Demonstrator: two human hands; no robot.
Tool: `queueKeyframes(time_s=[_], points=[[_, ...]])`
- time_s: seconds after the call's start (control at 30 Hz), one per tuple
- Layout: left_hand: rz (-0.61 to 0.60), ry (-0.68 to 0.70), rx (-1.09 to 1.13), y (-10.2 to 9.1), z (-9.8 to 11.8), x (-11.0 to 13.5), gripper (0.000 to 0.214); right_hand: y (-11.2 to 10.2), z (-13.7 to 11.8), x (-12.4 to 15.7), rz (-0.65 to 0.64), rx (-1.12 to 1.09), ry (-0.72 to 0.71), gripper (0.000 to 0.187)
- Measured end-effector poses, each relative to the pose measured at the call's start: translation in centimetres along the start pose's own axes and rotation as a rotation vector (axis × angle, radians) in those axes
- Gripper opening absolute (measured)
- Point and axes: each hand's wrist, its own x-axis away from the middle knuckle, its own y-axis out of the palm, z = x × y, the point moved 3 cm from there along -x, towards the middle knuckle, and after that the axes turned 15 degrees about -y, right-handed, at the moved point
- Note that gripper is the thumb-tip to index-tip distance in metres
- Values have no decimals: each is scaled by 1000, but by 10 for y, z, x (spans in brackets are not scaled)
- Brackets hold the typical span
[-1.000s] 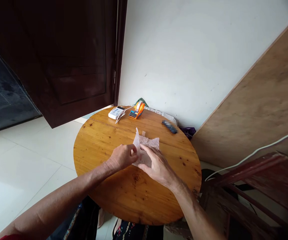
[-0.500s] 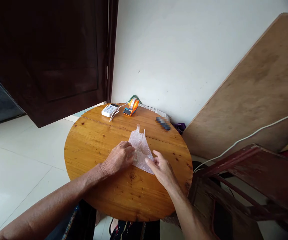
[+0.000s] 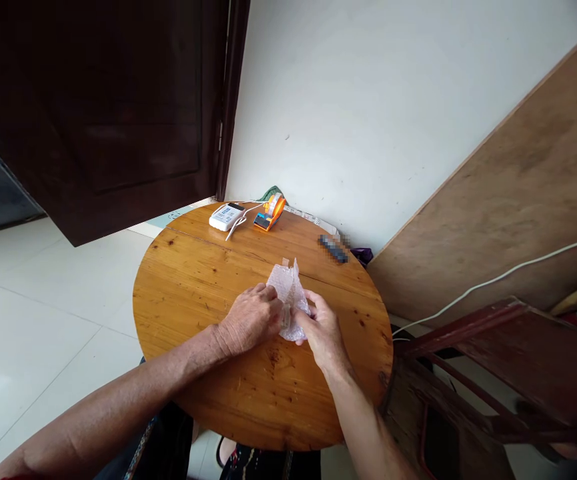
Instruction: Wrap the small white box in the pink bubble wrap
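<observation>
A crumpled sheet of clear bubble wrap (image 3: 288, 288) lies near the middle of a round wooden table (image 3: 203, 287). My left hand (image 3: 251, 319) rests on its left side, fingers curled and pressing it down. My right hand (image 3: 321, 328) grips its right edge, with the fingers bent round the folded plastic. Both hands meet over the lower part of the wrap, and whatever sits inside the fold is hidden. A small strip of tape (image 3: 285, 261) sticks up at the wrap's far edge.
At the table's far rim stand a white box (image 3: 227, 216) with a white cord and an orange tape dispenser (image 3: 271, 214). A dark small object (image 3: 335, 249) lies at the back right. A wooden board (image 3: 508, 193) leans on the wall; a dark chair (image 3: 493, 373) stands right.
The bubble wrap has been folded in from a spread sheet to a tighter bundle. My right hand moved left onto it and closed its fingers; my left hand stayed on its left side.
</observation>
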Motion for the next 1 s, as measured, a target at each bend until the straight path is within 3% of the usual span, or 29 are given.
queueKeyframes(time_s=[0.27,0.53,0.67,0.77,1.0], points=[[-82,-38,57,-6,5,-3,22,10,-6,-2,18,-174,54,57],[-92,-79,222,0,0,-4,20,8,-18,-2,-29,-114,51,59],[-12,-152,478,6,-10,-1,41,7,-23,5,-157,-47,-46,55],[-43,-193,693,8,-15,1,52,7,-22,8,-240,86,-147,54],[28,-324,700,16,-12,-4,35,5,-25,13,-382,343,-366,65]])
